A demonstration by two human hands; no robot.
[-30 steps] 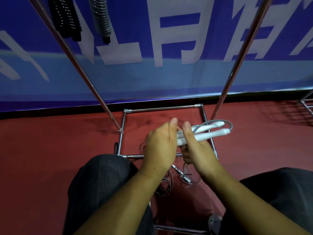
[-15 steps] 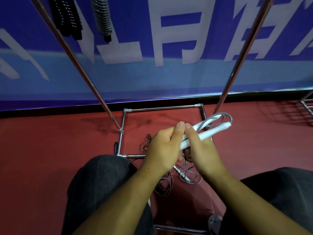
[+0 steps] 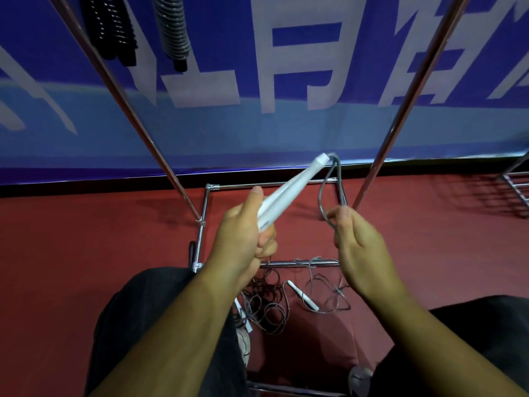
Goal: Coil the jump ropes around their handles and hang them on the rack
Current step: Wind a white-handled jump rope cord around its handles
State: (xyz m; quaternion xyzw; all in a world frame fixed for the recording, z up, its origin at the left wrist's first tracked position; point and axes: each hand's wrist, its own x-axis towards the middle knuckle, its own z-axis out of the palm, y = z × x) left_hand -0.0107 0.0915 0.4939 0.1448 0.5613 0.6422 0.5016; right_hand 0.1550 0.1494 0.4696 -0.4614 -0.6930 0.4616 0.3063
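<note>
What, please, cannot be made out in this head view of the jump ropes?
Head view:
Black coiled rope and grey coiled rope: tops cut off by the upper edge.
White plastic handles: lower ends hidden inside the left hand.
Thin grey cord: lower run hidden behind the right hand.
Tangled loose ropes on the floor: partly behind the left forearm, count unclear.

Dim, blue-tinted light; glare streaks on rack poles; wide-angle bowing at edges; right hand slightly motion-blurred.
</note>
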